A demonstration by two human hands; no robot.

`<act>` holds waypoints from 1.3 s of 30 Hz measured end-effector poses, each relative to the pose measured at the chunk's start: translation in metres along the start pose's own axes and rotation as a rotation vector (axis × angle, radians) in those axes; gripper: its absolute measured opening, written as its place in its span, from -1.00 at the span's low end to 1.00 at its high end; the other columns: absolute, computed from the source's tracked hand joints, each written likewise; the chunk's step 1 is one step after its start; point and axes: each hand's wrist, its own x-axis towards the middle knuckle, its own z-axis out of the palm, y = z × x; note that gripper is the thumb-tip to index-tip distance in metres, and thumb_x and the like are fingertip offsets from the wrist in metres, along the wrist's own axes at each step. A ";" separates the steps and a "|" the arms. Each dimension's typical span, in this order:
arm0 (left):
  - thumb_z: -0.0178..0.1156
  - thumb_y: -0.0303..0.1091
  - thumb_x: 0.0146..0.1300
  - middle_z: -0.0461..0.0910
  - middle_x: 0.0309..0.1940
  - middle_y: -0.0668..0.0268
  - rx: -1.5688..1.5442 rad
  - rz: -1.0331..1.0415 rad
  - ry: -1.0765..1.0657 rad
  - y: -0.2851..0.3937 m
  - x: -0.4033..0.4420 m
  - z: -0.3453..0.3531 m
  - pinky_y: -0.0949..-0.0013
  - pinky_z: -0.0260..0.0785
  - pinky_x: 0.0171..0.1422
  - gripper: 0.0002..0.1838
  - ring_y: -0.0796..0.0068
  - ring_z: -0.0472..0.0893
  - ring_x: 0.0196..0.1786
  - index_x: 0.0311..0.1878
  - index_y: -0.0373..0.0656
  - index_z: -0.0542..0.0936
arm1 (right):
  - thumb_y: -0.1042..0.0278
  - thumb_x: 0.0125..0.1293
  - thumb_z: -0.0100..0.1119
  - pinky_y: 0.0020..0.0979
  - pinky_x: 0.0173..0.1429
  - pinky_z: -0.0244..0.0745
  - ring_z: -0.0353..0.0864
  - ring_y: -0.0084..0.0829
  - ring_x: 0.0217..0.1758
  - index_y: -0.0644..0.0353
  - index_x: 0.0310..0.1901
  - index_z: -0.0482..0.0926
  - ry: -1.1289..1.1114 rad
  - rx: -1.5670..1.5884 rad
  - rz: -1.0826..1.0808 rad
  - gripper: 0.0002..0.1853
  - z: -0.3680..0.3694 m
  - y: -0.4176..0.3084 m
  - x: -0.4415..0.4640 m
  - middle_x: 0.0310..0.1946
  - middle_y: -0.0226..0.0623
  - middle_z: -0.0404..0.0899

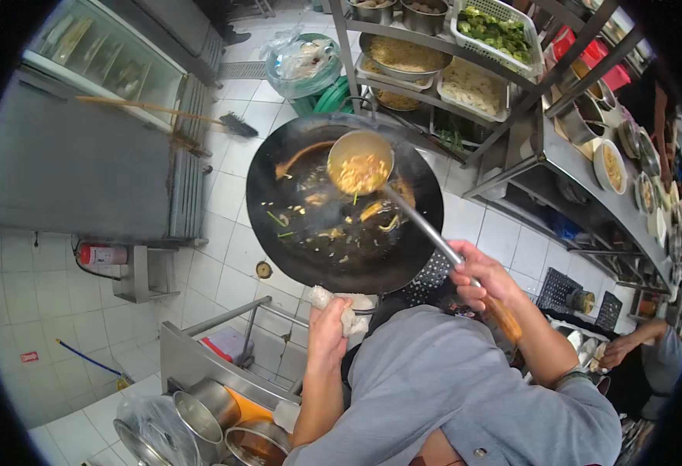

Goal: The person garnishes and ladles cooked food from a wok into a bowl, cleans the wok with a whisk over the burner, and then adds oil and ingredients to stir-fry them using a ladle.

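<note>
"Since the ladle (418, 219) reaches across the wok (294, 260), which way does its bowl (362, 146) lie from your right hand (484, 276)?"

"Ahead of it and to the left, over the far half of the wok. The bowl faces up with food (359, 172) in it; whether it touches what lies below, I can't tell."

"And the long axis?"

"Slanting. The shaft runs from the bowl back toward me and rightward into my right hand, and the wooden end (504, 320) sticks out past my palm, toward my body."

"How do your fingers stand?"

"On the right, curled closed round the shaft, just above the wood. My left hand (327, 326) is closed on a bunched rag (352, 320) at the wok's near edge; what the rag covers, I can't make out."

"Which hand is nearer?"

"To the wok's rim, my left. But I judge that the bowl answers to my right: only that one has the ladle, so any tilt starts there."
</note>
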 end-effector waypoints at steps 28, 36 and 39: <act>0.12 -0.52 0.24 0.64 -0.28 0.26 0.051 -0.013 0.149 0.011 0.008 -0.024 0.30 0.56 -0.27 -0.81 0.41 0.67 -0.30 -0.09 -0.27 0.56 | 0.47 0.46 -0.05 -0.57 -0.75 0.25 0.17 -0.74 -0.72 -0.07 0.35 0.25 -0.175 0.185 0.158 -0.54 -0.006 0.016 0.014 -0.47 -0.47 0.27; 0.11 -0.58 0.16 0.53 -0.18 0.27 0.151 0.297 0.166 -0.021 0.000 0.013 0.35 0.51 -0.06 -0.54 0.45 0.59 -0.20 0.16 -0.29 0.33 | 0.45 0.42 0.01 -0.47 -0.72 0.28 0.26 -0.63 -0.71 -0.01 0.30 0.20 0.294 -0.753 -0.001 -0.54 0.018 -0.018 0.024 -0.50 -0.49 0.32; 0.11 -0.55 0.20 0.48 -0.15 0.20 0.221 0.299 0.189 -0.031 0.010 0.025 0.34 0.52 -0.13 -0.51 0.44 0.57 -0.23 0.20 -0.30 0.24 | 0.45 0.39 0.01 -0.46 -0.69 0.29 0.30 -0.63 -0.67 -0.02 0.28 0.20 0.215 -0.548 0.137 -0.54 0.033 0.003 0.025 -0.51 -0.51 0.31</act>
